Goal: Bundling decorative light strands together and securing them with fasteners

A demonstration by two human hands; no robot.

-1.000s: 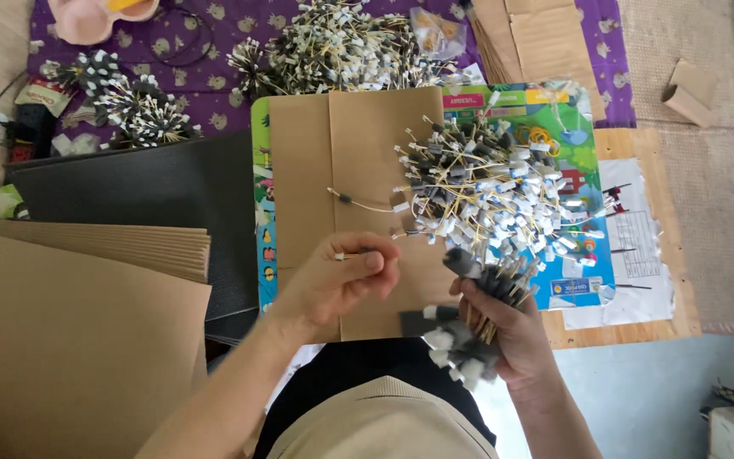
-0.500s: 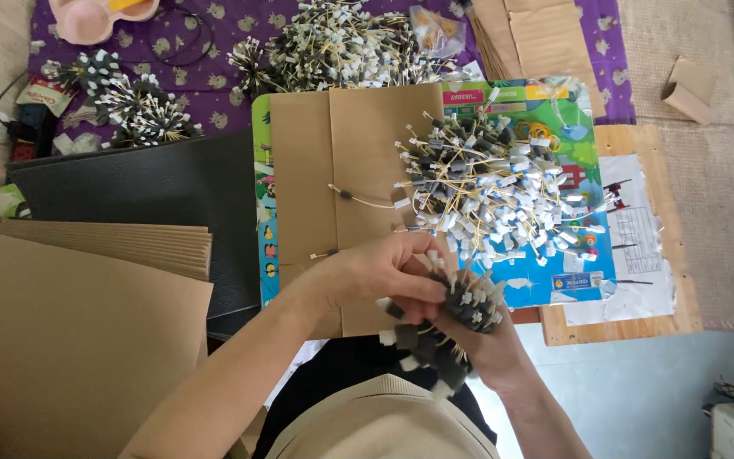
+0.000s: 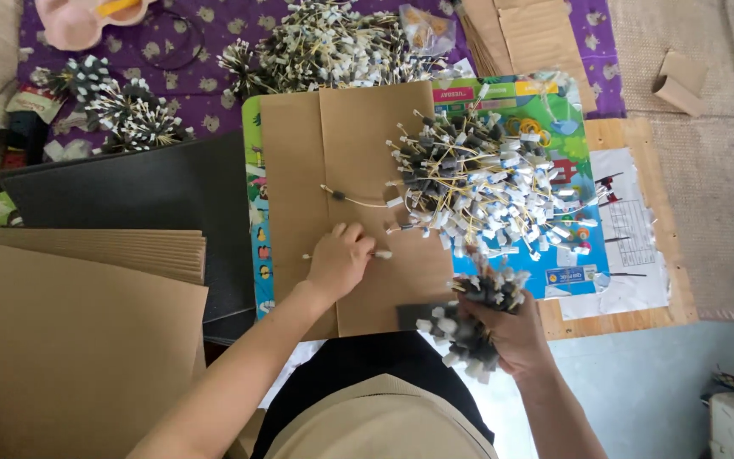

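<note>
my left hand (image 3: 339, 259) was pinched shut on one thin tagged string (image 3: 377, 253), its length running left to right across the folded brown card (image 3: 333, 153). my right hand (image 3: 503, 331) sat lower right, clamped around a bundle of tagged strings (image 3: 469, 319). the loose heap of strings (image 3: 486, 183) lay up and right of the left hand, nearer my right.

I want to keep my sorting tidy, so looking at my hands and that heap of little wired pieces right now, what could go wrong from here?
The right hand grips a crowded bundle of wired pieces; a loose grip could let some slip out. The left hand pinches one thin piece over the brown card, and it might snag the strand lying nearby. The big heap sits close to both hands, so a sleeve or wrist could likely drag it into a tangle.
</note>
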